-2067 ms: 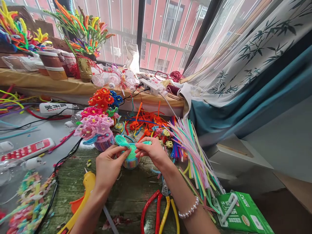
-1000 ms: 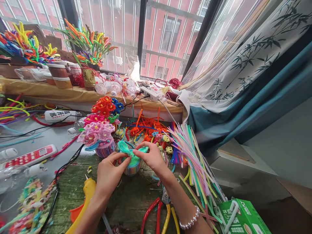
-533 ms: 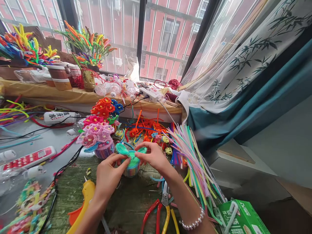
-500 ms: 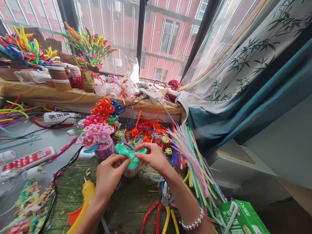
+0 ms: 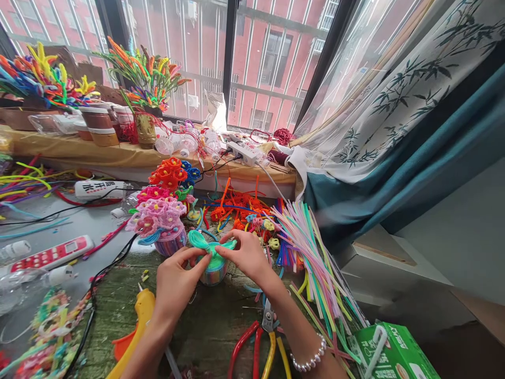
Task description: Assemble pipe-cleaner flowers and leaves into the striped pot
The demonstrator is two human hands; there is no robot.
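1. A yellow glue gun (image 5: pixel 141 308) lies at seven o'clock from the pot.
2. The left hand (image 5: pixel 175 279) pinches the green pipe-cleaner leaves (image 5: pixel 199 241).
3. The striped pot (image 5: pixel 213 272) stands on the surface (image 5: pixel 205 321), under the leaves.
4. The right hand (image 5: pixel 245 255) is closed on the leaves at three o'clock.

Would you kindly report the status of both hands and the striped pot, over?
Left hand and right hand pinching green pipe-cleaner bow atop striped pot. Pot upright on table. Pink flower pot behind-left; pliers near right wrist.
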